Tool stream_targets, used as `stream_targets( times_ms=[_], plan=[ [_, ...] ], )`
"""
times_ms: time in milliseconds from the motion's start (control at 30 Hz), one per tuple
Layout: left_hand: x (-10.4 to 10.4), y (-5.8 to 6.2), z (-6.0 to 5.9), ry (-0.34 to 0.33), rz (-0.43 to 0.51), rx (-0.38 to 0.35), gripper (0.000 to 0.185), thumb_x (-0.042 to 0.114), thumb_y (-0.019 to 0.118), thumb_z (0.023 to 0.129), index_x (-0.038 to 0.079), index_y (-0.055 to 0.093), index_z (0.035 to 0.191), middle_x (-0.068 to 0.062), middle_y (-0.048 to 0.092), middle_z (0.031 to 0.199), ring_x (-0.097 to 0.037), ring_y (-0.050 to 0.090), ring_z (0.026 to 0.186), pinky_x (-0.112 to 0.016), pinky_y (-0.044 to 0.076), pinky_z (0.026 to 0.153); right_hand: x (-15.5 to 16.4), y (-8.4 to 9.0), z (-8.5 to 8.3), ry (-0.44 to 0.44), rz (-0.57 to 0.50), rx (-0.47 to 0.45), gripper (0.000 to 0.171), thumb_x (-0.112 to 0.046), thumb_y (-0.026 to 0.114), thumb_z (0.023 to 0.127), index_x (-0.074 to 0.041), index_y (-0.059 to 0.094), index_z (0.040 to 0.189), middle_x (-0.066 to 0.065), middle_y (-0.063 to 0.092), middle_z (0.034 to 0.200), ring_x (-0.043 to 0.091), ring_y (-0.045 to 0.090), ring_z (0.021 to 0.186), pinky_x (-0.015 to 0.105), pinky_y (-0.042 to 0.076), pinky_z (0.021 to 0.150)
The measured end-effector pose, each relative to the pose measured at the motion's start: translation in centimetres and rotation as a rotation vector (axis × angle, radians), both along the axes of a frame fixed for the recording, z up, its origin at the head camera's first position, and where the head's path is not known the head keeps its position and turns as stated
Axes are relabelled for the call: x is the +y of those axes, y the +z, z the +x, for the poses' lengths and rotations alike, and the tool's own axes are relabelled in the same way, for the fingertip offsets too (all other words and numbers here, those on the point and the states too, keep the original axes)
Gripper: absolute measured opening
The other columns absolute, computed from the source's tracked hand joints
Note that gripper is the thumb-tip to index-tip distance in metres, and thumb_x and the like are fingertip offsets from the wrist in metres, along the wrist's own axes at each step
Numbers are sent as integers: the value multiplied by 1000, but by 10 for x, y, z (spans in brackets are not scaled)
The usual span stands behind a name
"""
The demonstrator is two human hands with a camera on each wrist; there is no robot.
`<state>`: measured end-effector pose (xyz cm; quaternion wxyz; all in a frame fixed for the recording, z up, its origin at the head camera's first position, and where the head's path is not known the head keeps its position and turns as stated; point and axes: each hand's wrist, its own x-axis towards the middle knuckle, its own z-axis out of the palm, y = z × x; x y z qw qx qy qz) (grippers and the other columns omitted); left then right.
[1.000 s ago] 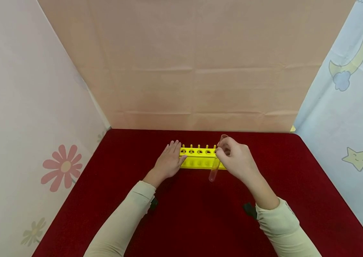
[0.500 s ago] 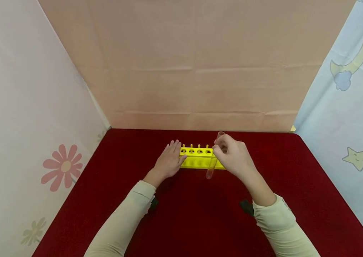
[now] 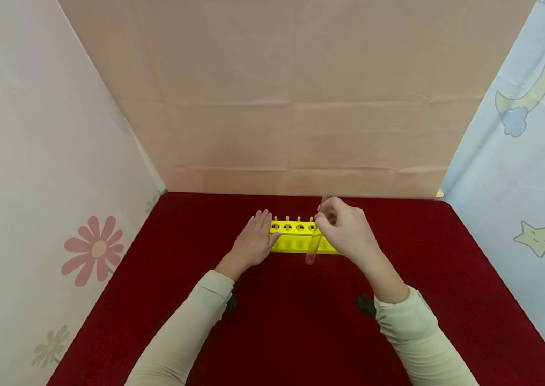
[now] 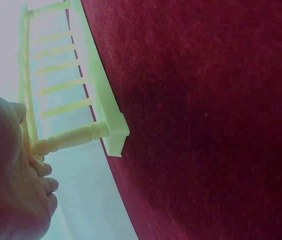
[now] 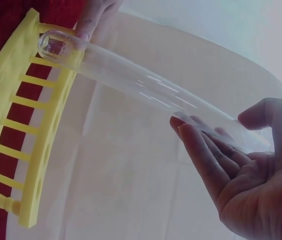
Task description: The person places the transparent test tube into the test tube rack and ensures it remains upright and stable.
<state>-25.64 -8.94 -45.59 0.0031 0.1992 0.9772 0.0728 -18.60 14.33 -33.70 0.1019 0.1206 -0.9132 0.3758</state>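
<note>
A yellow test tube rack (image 3: 296,236) stands on the red cloth (image 3: 301,321) near the back. My left hand (image 3: 255,240) rests flat against the rack's left end (image 4: 76,135), fingers straight. My right hand (image 3: 345,228) pinches a clear empty test tube (image 3: 313,244) near its open top, over the rack's right part. The tube hangs tilted, its round bottom toward me and in front of the rack. In the right wrist view the tube (image 5: 146,95) runs from my fingertips (image 5: 191,130) across the rack (image 5: 16,130). The rack's holes that I can see are empty.
A tan backdrop (image 3: 296,96) closes the back of the table. A pale flowered sheet (image 3: 36,161) stands on the left and a light blue sheet with moon and star (image 3: 528,134) on the right. Red cloth spreads in front of the rack.
My right hand has carried the tube a little to the left and away from me along the rack. The left hand and the rack have stayed put.
</note>
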Motion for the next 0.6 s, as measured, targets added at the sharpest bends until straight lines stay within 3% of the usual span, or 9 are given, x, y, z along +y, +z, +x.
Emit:
stream_targets(
  times_ms=[600],
  plan=[
    [2,-1,0,8,12,1,72,50,29,109,2,17,161,-14,17,169,-28,12,157,-40,11,127,-8,5,-10,23,-8,12,22,-22,56,96,-6,64,110,5,73,97,24,69,89,43,56,80]
  ],
)
